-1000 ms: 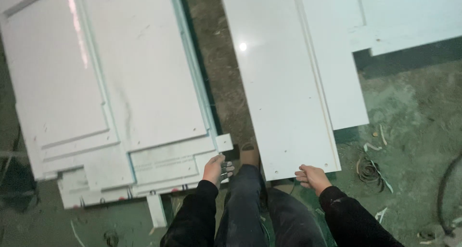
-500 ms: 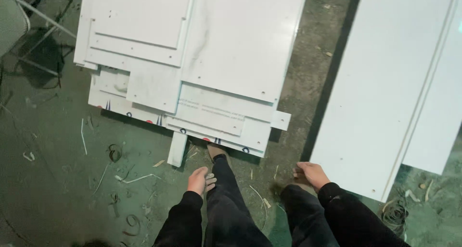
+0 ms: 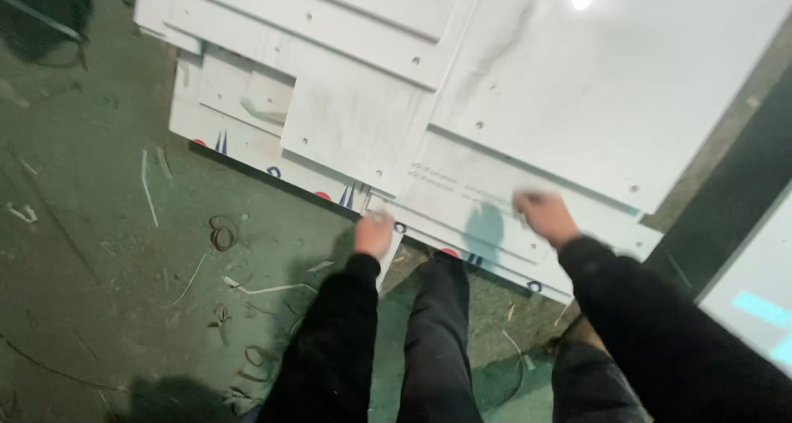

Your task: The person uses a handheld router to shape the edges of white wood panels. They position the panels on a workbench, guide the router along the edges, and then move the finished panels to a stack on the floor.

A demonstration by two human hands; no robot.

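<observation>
Both hands (image 3: 373, 233) (image 3: 544, 217) touch stacked white panels (image 3: 577, 101).

Flat on the green floor, a stack of white panels (image 3: 495, 101), glossy, drilled with small holes, overlapping stepwise, lowest edges printed with small red and blue marks, near edge under the left hand (image 3: 373, 233) and right hand (image 3: 544, 217).

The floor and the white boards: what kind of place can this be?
Probably a workshop or furniture assembly area. White drilled panels lie stacked on a scuffed green floor strewn with offcut strips. The left hand and right hand reach the stack's edge.
</observation>
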